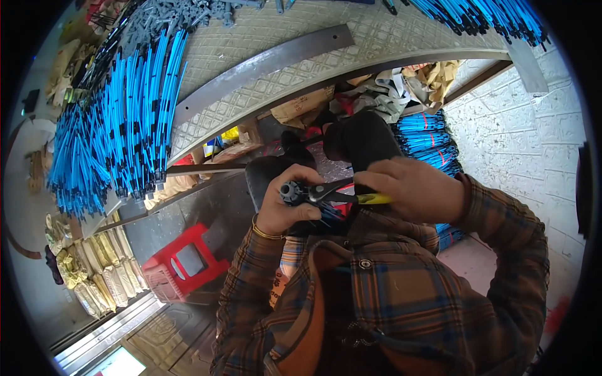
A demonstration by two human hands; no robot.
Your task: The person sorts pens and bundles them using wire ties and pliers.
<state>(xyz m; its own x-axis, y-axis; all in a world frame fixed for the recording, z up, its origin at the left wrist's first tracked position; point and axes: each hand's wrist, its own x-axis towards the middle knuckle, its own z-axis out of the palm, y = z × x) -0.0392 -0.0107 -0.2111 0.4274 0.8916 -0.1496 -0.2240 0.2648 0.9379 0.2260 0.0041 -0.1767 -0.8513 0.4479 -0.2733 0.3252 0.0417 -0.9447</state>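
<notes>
Above my lap, my left hand [279, 203] is wrapped round a dark grey ribbed round part [291, 192], its open end turned up. Thin blue and dark rods [331, 215] show below that hand; whether they join the grey part I cannot tell. My right hand [411, 186] grips pliers [323, 190] with a dark metal head and yellow-and-black handles. The head of the pliers lies against the grey part beside my left thumb. What sits between the jaws is hidden.
A patterned table [251, 53] carries a flat metal strip [266, 66], bundles of blue rods [141, 113] and small grey parts [172, 22]. More blue bundles [429, 141] are stacked by the white brick wall [520, 144]. A red plastic stool [207, 257] and pale sacks [103, 269] occupy the left.
</notes>
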